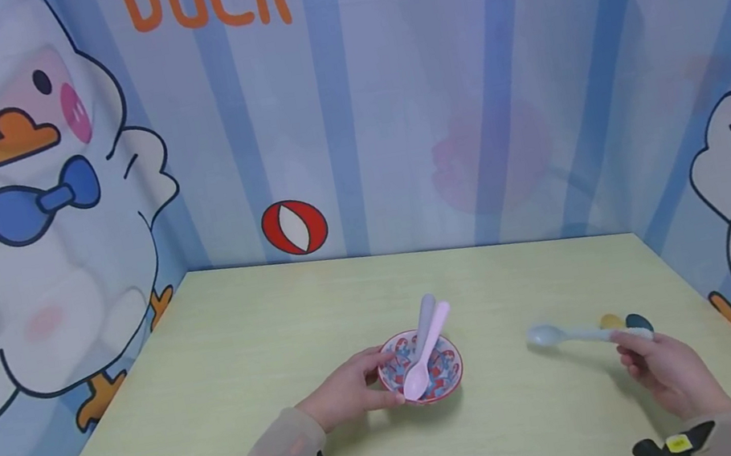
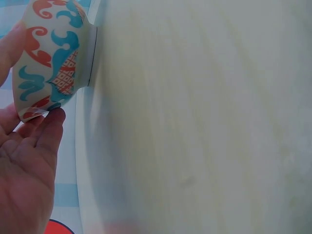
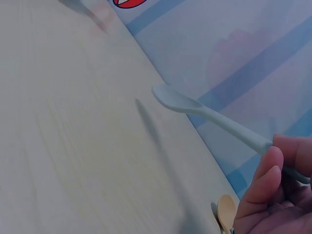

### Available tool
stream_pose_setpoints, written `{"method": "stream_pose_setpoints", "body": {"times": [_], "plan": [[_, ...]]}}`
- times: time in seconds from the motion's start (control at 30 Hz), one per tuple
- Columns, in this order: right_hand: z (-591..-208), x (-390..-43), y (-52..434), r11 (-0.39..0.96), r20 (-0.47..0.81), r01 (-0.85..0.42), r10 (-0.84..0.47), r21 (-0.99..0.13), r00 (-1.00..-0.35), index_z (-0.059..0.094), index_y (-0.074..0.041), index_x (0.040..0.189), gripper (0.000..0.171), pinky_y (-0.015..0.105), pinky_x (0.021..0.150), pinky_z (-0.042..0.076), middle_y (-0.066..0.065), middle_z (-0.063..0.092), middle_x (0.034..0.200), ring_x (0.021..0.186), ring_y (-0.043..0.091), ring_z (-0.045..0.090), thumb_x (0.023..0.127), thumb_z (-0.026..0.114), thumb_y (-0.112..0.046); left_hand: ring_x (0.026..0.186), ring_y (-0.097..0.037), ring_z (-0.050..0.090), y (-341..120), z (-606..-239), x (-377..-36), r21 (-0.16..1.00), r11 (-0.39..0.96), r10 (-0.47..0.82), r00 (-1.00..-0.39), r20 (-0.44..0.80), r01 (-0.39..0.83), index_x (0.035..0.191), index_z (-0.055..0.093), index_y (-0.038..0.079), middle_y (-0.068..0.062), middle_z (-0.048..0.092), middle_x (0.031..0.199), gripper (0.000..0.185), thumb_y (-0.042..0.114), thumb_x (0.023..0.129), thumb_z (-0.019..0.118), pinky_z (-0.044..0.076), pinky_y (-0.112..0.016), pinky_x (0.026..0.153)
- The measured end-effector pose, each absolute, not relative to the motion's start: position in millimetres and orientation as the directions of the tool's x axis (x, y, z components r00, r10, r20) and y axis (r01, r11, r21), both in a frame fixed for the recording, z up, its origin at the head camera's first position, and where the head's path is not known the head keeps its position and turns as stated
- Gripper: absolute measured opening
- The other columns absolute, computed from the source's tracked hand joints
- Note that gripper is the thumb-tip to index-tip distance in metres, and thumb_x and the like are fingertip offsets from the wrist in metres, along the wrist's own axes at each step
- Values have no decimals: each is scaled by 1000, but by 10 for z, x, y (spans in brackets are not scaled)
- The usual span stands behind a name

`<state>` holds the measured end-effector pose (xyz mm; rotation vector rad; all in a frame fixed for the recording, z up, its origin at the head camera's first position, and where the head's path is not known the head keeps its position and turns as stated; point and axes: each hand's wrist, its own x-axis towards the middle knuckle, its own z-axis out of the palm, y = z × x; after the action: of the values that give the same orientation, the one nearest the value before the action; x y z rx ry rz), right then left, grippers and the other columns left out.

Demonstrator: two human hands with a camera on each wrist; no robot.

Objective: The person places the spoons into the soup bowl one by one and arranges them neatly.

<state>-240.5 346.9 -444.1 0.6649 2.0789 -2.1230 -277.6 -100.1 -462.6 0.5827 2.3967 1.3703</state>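
The left hand point(image 1: 346, 390) cups the near-left side of the patterned bowl point(image 1: 446, 377) at the table's point(image 1: 250, 362) middle — a pink spoon point(image 1: 427, 354) and a grey spoon point(image 1: 424, 322) lean inside it. To the right, the right hand point(image 1: 661, 363) pinches the handle of a pale blue spoon point(image 1: 568, 335), held above the table — two more spoons point(image 1: 624, 321) lie just beyond it.

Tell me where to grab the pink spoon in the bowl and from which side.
Grip the pink spoon by its handle end, which juts up past the bowl's far rim. Come from above and behind: its scoop lies low inside the bowl, the grey spoon lies beside it, and the left hand holds the near-left rim.
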Motion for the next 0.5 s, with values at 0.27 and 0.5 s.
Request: {"method": "stream_pose_setpoints", "body": {"times": [0.27, 0.5], "plan": [[-4393, -2396, 3438, -195, -360, 328, 162, -924, -919, 47, -9, 119, 25, 21, 75, 52, -6, 60, 86, 79, 5, 57, 100, 52, -25, 136, -28, 38, -1003, -4599, -2758, 865, 467, 489, -869, -81, 182, 145, 43, 10, -9, 33, 152, 78, 31, 80, 80, 36, -43, 109], [-4367, -2431, 3328, -262, -305, 251, 190, -932, -933, 48, -8, 125, 29, 25, 82, 55, -5, 68, 86, 83, 8, 67, 100, 53, -20, 137, -28, 36, -1005, -4602, -2763, 871, 458, 491, -867, -82, 177, 145, 43, 9, -9, 32, 153, 77, 30, 80, 80, 36, -42, 109]]}}
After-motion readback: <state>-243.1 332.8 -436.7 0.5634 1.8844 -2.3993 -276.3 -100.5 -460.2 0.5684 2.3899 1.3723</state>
